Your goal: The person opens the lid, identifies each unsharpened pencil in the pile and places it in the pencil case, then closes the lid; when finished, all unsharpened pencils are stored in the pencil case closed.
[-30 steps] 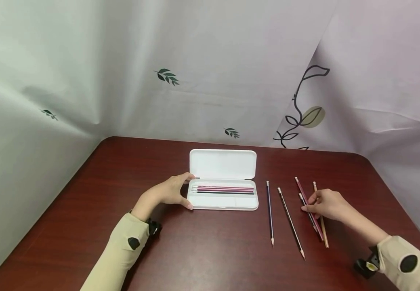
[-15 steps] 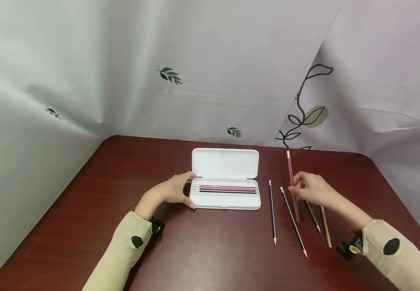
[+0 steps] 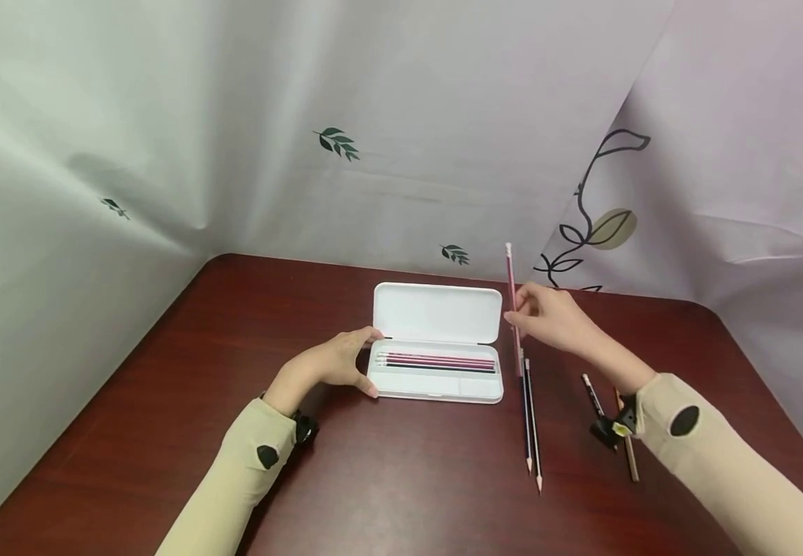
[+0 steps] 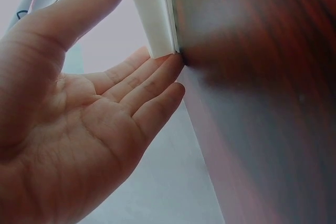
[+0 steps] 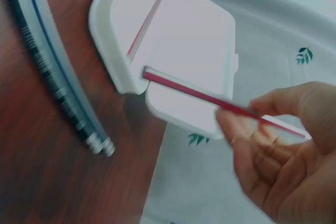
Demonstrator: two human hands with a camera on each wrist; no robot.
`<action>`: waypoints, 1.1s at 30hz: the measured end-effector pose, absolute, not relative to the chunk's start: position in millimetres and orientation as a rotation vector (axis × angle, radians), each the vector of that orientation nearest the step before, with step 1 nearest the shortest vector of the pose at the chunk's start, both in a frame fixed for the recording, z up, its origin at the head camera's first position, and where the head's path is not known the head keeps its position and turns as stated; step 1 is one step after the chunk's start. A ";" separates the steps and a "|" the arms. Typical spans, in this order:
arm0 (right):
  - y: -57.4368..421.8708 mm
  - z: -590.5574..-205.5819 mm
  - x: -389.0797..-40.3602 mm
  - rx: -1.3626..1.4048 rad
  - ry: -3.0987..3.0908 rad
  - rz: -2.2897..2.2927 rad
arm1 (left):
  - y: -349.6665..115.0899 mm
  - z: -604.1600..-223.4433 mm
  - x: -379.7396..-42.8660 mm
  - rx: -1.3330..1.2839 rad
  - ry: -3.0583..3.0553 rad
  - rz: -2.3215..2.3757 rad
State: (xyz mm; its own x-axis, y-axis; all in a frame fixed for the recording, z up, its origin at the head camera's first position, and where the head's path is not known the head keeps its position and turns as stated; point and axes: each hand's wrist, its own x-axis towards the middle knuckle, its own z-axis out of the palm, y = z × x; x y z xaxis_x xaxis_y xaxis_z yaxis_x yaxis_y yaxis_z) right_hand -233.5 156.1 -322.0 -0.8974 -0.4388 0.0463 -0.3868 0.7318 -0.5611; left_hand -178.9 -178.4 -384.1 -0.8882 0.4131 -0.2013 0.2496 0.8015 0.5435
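Note:
An open white pencil case (image 3: 415,388) has several pencils (image 3: 436,361) lying in its rear compartment, its lid (image 3: 436,313) tipped back. My left hand (image 3: 335,361) holds the case's left end, thumb at the front corner and fingers toward the hinge. Off the case's right end, my right hand (image 3: 550,315) pinches a pink pencil (image 3: 510,274) between thumb and fingers. That pencil stands steeply tilted in the head view, eraser end up; in the right wrist view its lower end overlaps the case edge.
Two dark pencils, one blue (image 3: 525,417) and one black (image 3: 534,432), lie side by side right of the case. Partly hidden by the right wrist are another black pencil (image 3: 592,395) and a wood-coloured one (image 3: 631,461). A patterned cloth (image 3: 401,154) hangs behind the table.
My right hand has lifted the pink pencil from the right-hand group and carried it left, beside the case. The black pencil has swung in against the blue one. My left hand stays at the case.

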 end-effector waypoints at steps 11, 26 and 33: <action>110.5 -349.0 -248.1 -1.168 2.782 -0.887 | -176.5 -383.0 -179.0 0.500 2.678 0.739; 95.4 -377.6 -243.2 -1.351 2.716 -0.502 | -179.2 -382.1 -178.6 0.492 2.680 0.740; 95.6 -383.7 -237.2 -1.470 2.760 -0.344 | -178.6 -382.8 -179.5 0.513 2.676 0.745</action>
State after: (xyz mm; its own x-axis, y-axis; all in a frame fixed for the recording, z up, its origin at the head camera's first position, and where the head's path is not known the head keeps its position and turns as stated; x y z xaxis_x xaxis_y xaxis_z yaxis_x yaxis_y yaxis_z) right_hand -237.2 95.6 -383.7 -0.5635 -0.8193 0.1056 -0.8202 0.5396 -0.1898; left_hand -179.5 -178.6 -382.8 -0.8859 0.4176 -0.2019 0.2531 0.7999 0.5442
